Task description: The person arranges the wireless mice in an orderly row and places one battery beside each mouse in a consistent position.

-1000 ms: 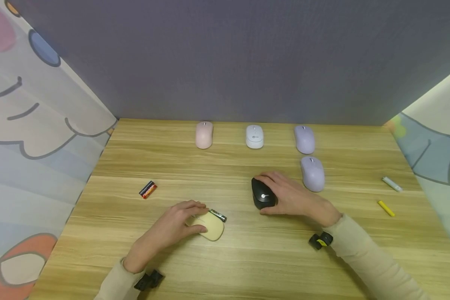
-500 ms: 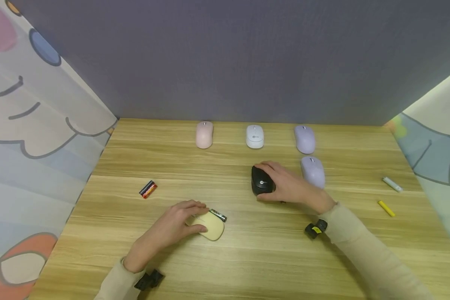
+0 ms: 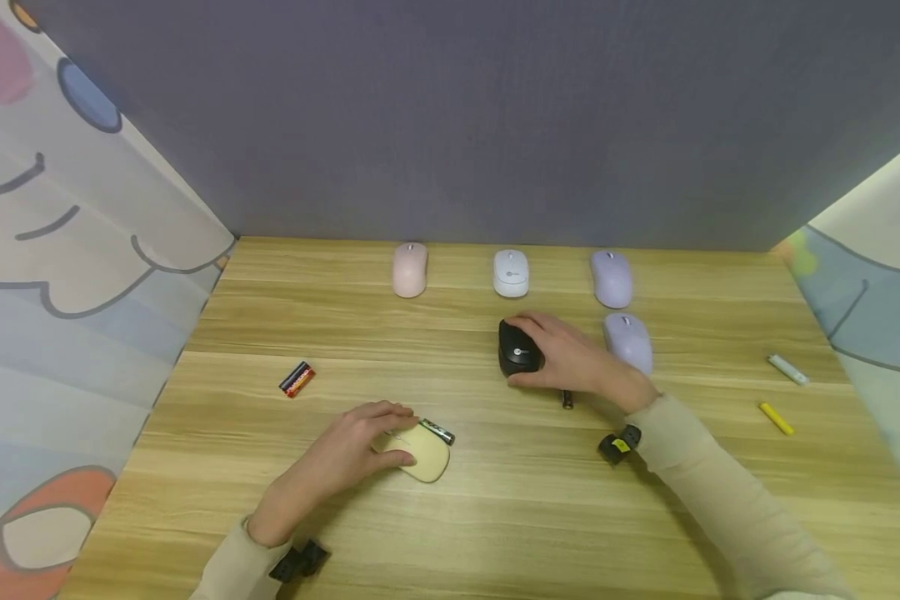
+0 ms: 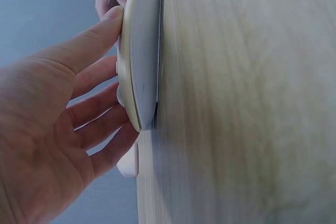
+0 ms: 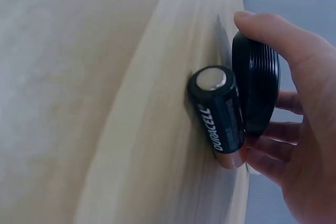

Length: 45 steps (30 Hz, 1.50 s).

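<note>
On the wooden table (image 3: 450, 525), the left hand (image 3: 337, 450) pinches a yellow mouse (image 3: 431, 458), and farther back the right hand (image 3: 573, 358) grips a black mouse (image 3: 517, 352); a slim battery (image 3: 437, 431) lies beside the yellow mouse, a Duracell battery (image 5: 218, 121) near the right hand.

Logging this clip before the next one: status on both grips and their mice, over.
Left grip on yellow mouse. Right grip on black mouse. Duracell battery close to right grip, possibly in the way.
</note>
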{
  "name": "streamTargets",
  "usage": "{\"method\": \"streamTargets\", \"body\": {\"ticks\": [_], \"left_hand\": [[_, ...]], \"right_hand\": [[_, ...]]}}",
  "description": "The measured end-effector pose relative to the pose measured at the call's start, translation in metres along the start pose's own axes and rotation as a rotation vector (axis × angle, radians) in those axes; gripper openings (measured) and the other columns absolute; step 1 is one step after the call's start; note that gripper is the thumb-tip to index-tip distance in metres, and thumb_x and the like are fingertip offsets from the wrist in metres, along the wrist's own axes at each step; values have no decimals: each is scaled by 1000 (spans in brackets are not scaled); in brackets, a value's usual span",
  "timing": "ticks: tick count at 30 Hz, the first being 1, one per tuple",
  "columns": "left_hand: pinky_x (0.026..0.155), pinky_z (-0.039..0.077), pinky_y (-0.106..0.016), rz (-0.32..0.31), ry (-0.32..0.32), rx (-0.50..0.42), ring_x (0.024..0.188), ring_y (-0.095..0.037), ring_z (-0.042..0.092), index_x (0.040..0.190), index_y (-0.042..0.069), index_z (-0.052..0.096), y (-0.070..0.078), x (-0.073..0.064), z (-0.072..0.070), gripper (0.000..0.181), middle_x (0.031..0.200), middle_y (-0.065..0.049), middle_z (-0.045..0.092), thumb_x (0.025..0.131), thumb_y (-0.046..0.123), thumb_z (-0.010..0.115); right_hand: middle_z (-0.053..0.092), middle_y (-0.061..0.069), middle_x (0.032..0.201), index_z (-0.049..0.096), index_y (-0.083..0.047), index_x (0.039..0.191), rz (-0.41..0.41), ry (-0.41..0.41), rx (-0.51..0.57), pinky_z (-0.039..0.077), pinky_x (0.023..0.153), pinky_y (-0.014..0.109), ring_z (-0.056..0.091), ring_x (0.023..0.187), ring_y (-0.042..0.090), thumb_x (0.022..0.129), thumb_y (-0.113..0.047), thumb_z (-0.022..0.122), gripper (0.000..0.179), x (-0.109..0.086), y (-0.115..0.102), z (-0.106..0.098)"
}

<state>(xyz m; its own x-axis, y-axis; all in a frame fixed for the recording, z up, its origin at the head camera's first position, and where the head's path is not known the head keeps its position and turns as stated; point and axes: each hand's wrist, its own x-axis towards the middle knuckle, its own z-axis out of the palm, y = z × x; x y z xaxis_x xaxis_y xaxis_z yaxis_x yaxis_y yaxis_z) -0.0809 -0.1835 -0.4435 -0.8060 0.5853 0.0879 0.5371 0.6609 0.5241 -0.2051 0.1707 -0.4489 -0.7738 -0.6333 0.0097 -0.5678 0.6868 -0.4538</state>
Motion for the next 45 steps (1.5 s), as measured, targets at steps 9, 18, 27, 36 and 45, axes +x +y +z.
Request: {"method": "streamTargets", "body": {"ticks": [9, 18, 27, 36, 45], "left_hand": [[101, 57, -46, -1, 4, -5, 118, -30, 68, 125, 8, 74, 0, 0, 0, 50, 126, -9, 73, 83, 32, 85], [100, 57, -46, 16, 14, -5, 117, -30, 69, 124, 7, 74, -1, -1, 0, 50, 125, -9, 73, 82, 31, 86], [100, 58, -45, 24, 16, -2, 116, -29, 69, 124, 7, 74, -2, 0, 1, 50, 124, -9, 73, 82, 32, 86], [99, 58, -45, 22, 13, -5, 116, -28, 69, 124, 7, 75, -2, 0, 0, 50, 124, -9, 73, 82, 32, 86], [100, 58, -45, 24, 18, -4, 117, -29, 69, 124, 7, 75, -3, 0, 1, 50, 125, -9, 73, 82, 32, 86]], "right_hand": [[50, 18, 151, 45, -8, 154, 12, -2, -14, 44, 114, 55, 50, 137, 39, 81, -53, 84, 93, 12, 5, -2], [50, 18, 151, 47, -10, 153, 5, -1, -24, 44, 113, 57, 50, 138, 39, 81, -53, 84, 92, 15, 9, -3], [49, 19, 152, 47, -11, 153, 12, 0, -34, 43, 113, 59, 49, 138, 41, 81, -52, 85, 91, 16, 10, -3], [49, 17, 152, 47, -12, 153, 12, -7, -37, 42, 115, 57, 48, 139, 40, 82, -54, 84, 90, 18, 9, -2], [50, 17, 151, 48, -12, 152, 4, 3, -46, 43, 112, 60, 50, 138, 40, 81, -53, 84, 89, 19, 8, -2]]}}
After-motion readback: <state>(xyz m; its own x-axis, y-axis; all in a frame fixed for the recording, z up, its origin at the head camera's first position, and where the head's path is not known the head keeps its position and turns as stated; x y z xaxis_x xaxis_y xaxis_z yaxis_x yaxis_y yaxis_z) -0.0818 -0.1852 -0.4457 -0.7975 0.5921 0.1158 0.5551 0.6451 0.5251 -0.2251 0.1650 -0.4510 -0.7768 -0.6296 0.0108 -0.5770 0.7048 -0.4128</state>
